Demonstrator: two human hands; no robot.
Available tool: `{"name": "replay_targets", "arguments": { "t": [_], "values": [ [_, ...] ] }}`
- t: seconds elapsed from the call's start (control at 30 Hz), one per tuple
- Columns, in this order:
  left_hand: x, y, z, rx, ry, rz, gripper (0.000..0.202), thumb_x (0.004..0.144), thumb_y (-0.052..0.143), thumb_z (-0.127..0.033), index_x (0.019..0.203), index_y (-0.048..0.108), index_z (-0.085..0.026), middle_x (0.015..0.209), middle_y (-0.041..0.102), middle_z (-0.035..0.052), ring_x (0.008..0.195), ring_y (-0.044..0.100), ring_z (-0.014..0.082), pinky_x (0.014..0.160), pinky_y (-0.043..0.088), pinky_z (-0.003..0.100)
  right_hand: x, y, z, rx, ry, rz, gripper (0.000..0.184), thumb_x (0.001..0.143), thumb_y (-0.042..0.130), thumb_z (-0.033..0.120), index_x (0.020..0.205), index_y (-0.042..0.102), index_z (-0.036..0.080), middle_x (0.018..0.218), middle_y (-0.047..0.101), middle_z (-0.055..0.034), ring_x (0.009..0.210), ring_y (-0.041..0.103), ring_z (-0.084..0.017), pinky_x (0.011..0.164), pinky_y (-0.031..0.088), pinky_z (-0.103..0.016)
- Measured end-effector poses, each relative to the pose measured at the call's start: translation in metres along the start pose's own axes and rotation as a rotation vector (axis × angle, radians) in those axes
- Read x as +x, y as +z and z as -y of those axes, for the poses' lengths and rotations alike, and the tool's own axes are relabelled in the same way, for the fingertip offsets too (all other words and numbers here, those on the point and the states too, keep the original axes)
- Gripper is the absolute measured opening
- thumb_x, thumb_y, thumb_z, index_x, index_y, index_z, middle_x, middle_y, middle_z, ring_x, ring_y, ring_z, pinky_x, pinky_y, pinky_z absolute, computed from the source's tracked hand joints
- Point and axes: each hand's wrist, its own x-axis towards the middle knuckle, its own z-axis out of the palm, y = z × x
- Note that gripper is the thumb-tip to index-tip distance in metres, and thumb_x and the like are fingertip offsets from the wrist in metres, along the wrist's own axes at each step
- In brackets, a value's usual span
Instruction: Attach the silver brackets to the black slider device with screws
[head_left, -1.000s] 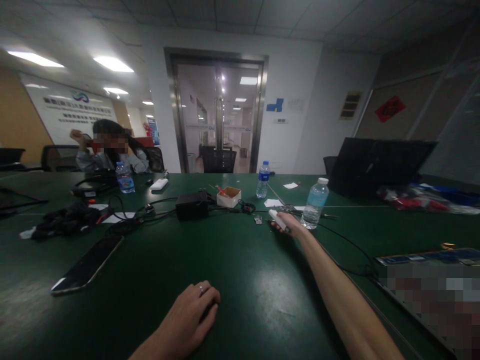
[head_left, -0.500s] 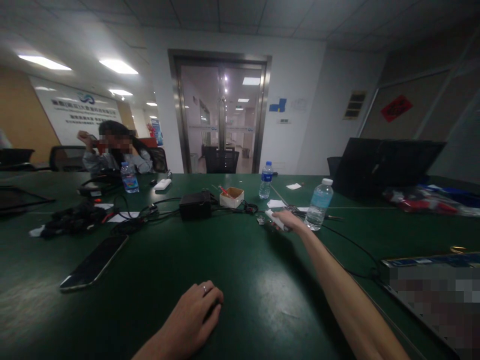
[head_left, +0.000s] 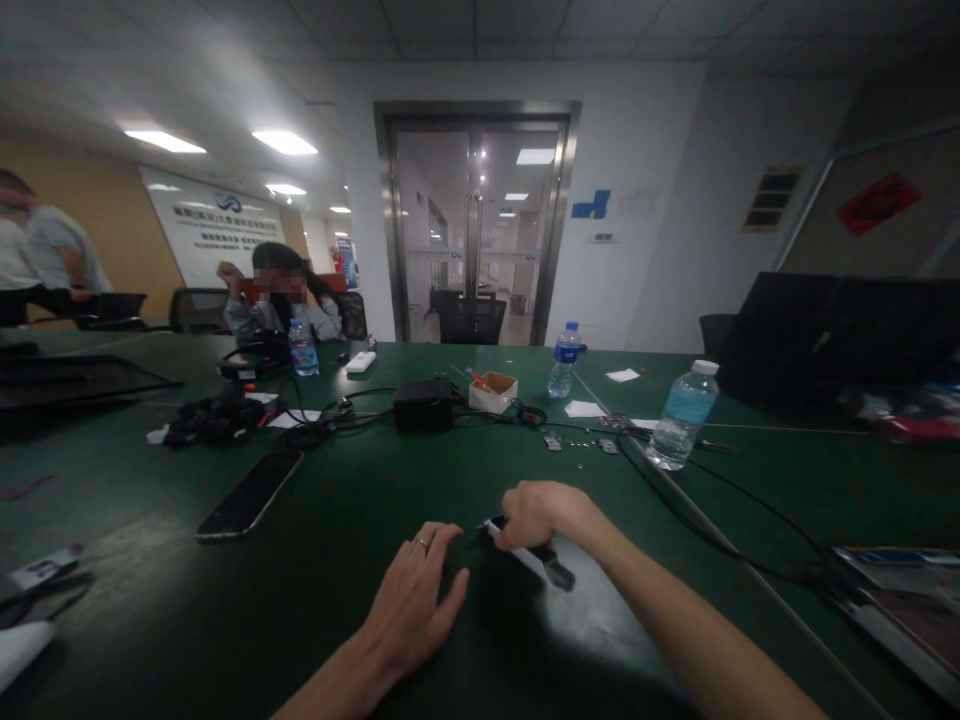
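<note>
My right hand (head_left: 540, 515) is closed around a slim white-and-black object (head_left: 534, 562) with a thin pointed tip at its left end and a dark end at its right. Its exact kind is partly hidden by the fingers. It is held low over the green table (head_left: 337, 620). To the left, my left hand (head_left: 420, 590), a ring on one finger, rests with fingers stretched and thumb apart, near the tip and holding nothing. Small shiny pieces (head_left: 553, 442) lie farther up the table.
A water bottle (head_left: 682, 415) stands at right, another bottle (head_left: 564, 360) farther back. A small box (head_left: 493, 392), a black power box (head_left: 424, 404) and cables are mid-table. A phone (head_left: 251, 495) lies left. A seated person (head_left: 281, 290) is across the table; people stand far left.
My right hand has come back from beside the water bottle to the near middle of the table. My left hand's fingers have stretched out. The view has turned slightly left.
</note>
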Motion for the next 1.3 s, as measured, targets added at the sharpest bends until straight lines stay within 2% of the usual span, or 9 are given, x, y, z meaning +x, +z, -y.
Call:
{"name": "replay_targets", "arguments": {
  "t": [0.23, 0.43, 0.57, 0.63, 0.7, 0.77, 0.83, 0.97, 1.3],
  "values": [
    [-0.001, 0.003, 0.002, 0.000, 0.070, 0.046, 0.027, 0.095, 0.038, -0.021, 0.116, 0.055, -0.017, 0.110, 0.059, 0.0093, 0.097, 0.056, 0.0228, 0.085, 0.045, 0.039, -0.029, 0.017, 0.048, -0.151, -0.012, 0.180, 0.027, 0.075, 0.058, 0.038, 0.062, 0.069, 0.017, 0.036, 0.053, -0.0018, 0.056, 0.067, -0.022, 0.063, 0.053, -0.032],
    [-0.001, 0.003, 0.002, -0.004, 0.145, 0.066, 0.027, 0.094, 0.039, -0.012, 0.113, 0.056, -0.018, 0.108, 0.060, 0.0071, 0.097, 0.055, 0.0216, 0.088, 0.043, 0.038, -0.025, 0.010, 0.033, 0.004, -0.121, 0.263, 0.040, 0.082, 0.054, 0.046, 0.056, 0.061, 0.016, 0.048, 0.061, -0.0030, 0.059, 0.067, -0.019, 0.062, 0.053, -0.029],
    [-0.002, 0.000, 0.002, -0.046, 0.176, 0.098, 0.031, 0.095, 0.038, -0.010, 0.116, 0.056, -0.021, 0.111, 0.059, 0.0055, 0.098, 0.054, 0.0207, 0.087, 0.043, 0.037, 0.003, -0.003, -0.014, 0.232, -0.053, -0.001, 0.049, 0.081, 0.056, 0.059, 0.068, 0.067, 0.013, 0.070, 0.070, -0.0117, 0.069, 0.068, -0.025, 0.072, 0.052, -0.037],
    [-0.002, 0.000, 0.003, -0.068, 0.216, 0.101, 0.033, 0.095, 0.037, -0.009, 0.118, 0.056, -0.023, 0.112, 0.059, 0.0050, 0.098, 0.054, 0.0200, 0.087, 0.043, 0.035, 0.025, -0.001, -0.044, 0.293, 0.063, -0.298, 0.052, 0.078, 0.060, 0.060, 0.087, 0.069, 0.009, 0.095, 0.069, -0.0201, 0.092, 0.066, -0.034, 0.084, 0.048, -0.045],
    [-0.001, 0.003, 0.006, -0.081, 0.256, 0.098, 0.034, 0.095, 0.037, -0.008, 0.119, 0.055, -0.024, 0.113, 0.058, 0.0049, 0.097, 0.054, 0.0195, 0.085, 0.044, 0.033, 0.049, 0.009, -0.074, 0.241, 0.216, -0.558, 0.061, 0.082, 0.059, 0.056, 0.116, 0.061, 0.005, 0.127, 0.054, -0.0266, 0.122, 0.049, -0.039, 0.100, 0.037, -0.050],
    [-0.001, 0.006, 0.009, -0.086, 0.273, 0.094, 0.035, 0.094, 0.036, -0.008, 0.119, 0.055, -0.025, 0.113, 0.058, 0.0048, 0.096, 0.054, 0.0193, 0.083, 0.044, 0.032, 0.069, 0.024, -0.100, 0.169, 0.333, -0.697, 0.074, 0.086, 0.052, 0.055, 0.137, 0.041, 0.003, 0.146, 0.033, -0.0268, 0.139, 0.025, -0.039, 0.110, 0.023, -0.050],
    [0.000, 0.010, 0.013, -0.092, 0.284, 0.083, 0.035, 0.094, 0.036, -0.008, 0.118, 0.056, -0.025, 0.111, 0.059, 0.0046, 0.095, 0.054, 0.0191, 0.082, 0.044, 0.031, 0.084, 0.039, -0.121, 0.179, 0.382, -0.736, 0.082, 0.088, 0.046, 0.057, 0.145, 0.027, 0.002, 0.153, 0.017, -0.0257, 0.143, 0.011, -0.037, 0.114, 0.011, -0.049],
    [0.000, 0.013, 0.016, -0.107, 0.300, 0.070, 0.033, 0.095, 0.035, -0.011, 0.117, 0.056, -0.025, 0.110, 0.059, 0.0050, 0.094, 0.054, 0.0190, 0.081, 0.045, 0.030, 0.100, 0.052, -0.144, 0.212, 0.401, -0.761, 0.086, 0.089, 0.037, 0.062, 0.148, 0.020, 0.002, 0.155, 0.013, -0.0238, 0.145, 0.006, -0.035, 0.116, 0.005, -0.046],
    [0.001, 0.016, 0.015, -0.125, 0.307, 0.037, 0.033, 0.095, 0.035, -0.013, 0.116, 0.057, -0.024, 0.108, 0.060, 0.0055, 0.093, 0.054, 0.0198, 0.082, 0.045, 0.032, 0.122, 0.032, -0.173, 0.275, 0.650, -0.891, 0.093, 0.085, 0.036, 0.069, 0.144, 0.027, -0.003, 0.148, 0.023, -0.0322, 0.140, 0.017, -0.041, 0.112, 0.008, -0.050]
  ]
}}
